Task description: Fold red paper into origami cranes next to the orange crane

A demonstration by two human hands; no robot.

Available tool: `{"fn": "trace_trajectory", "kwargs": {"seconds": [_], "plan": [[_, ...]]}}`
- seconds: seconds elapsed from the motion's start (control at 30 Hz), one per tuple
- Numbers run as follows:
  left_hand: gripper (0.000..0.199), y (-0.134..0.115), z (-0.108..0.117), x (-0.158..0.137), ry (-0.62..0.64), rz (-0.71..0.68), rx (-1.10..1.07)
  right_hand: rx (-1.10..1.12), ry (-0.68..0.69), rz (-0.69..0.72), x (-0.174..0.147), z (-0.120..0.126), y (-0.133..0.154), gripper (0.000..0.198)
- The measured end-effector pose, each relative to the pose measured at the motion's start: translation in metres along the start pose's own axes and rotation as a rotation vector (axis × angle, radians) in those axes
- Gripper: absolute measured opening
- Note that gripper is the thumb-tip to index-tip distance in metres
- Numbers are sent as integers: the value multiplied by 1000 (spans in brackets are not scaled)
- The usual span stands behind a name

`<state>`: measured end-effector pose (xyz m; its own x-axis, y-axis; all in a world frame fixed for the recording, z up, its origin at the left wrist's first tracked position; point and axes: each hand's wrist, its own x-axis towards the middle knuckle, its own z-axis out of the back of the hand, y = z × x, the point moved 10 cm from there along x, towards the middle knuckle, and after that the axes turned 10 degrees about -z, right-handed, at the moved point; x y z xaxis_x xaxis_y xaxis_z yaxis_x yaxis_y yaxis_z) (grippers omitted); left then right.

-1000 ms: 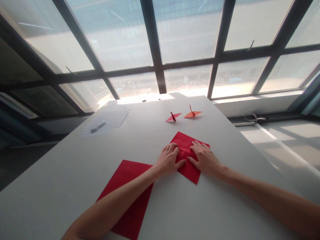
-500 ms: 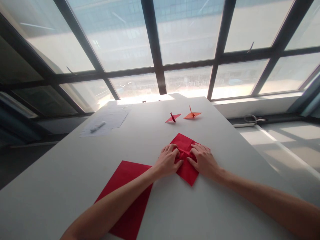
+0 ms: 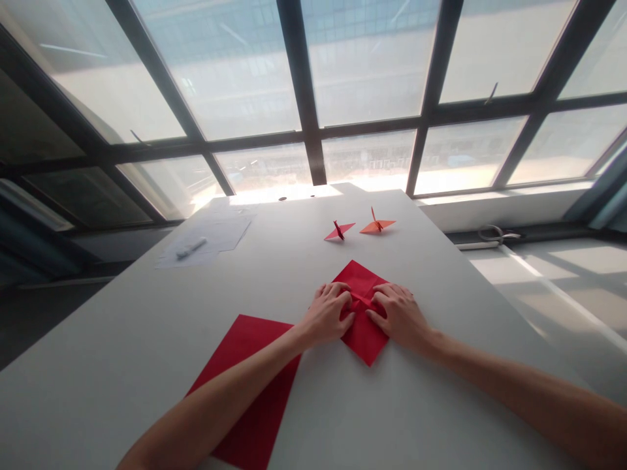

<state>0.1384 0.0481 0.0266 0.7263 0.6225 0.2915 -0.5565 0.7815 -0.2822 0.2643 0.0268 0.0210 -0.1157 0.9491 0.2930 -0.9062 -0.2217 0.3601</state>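
A red sheet of origami paper [image 3: 363,336] lies turned like a diamond on the white table, with crease lines meeting near its middle. My left hand [image 3: 329,312] grips its left side, fingers bent over the paper and thumb toward the centre. On the opposite side my right hand [image 3: 399,314] grips it the same way. Both hands hide the side corners. Under my left forearm lies a larger red sheet of paper [image 3: 255,378], partly covered by the arm.
Beyond the hands stand a red paper crane [image 3: 339,231] and an orange paper crane [image 3: 377,225]. At the far left, white papers [image 3: 220,235] lie with a pale cylindrical object [image 3: 192,248] on them. Windows rise past the white table [image 3: 147,339].
The red origami paper has turned slightly, its near corner shifting a little left. My hands keep nearly the same place on its two sides.
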Motion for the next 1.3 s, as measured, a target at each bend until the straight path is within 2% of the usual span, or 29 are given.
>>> {"fn": "trace_trajectory", "kwargs": {"seconds": [0.37, 0.43, 0.57, 0.8, 0.93, 1.03, 1.1, 1.2, 1.3], "plan": [[11, 3, 2, 0, 76, -59, -81, 42, -16, -6, 8, 5, -7, 19], [13, 0, 0, 0, 112, -111, -116, 102, -11, 45, 14, 6, -9, 15], [15, -6, -1, -1, 180, -224, -183, 158, 50, 201, 20, 3, -7, 26], [19, -7, 3, -2, 191, -264, -195, 126, 82, 187, 18, 0, -10, 19], [32, -8, -1, -2, 181, -244, -137, 123, 66, 163, 19, -2, -12, 17], [61, 3, -9, -2, 179, -170, -65, 122, 51, 154, 19, -2, -14, 17], [76, 11, -19, -3, 225, -137, -24, 117, 46, 154, 19, -1, -14, 17], [78, 17, -31, -6, 308, -142, 1, 96, 43, 171, 17, 0, -12, 21], [77, 18, -34, -7, 330, -160, 27, 70, 82, 253, 12, -5, -4, 35]]}}
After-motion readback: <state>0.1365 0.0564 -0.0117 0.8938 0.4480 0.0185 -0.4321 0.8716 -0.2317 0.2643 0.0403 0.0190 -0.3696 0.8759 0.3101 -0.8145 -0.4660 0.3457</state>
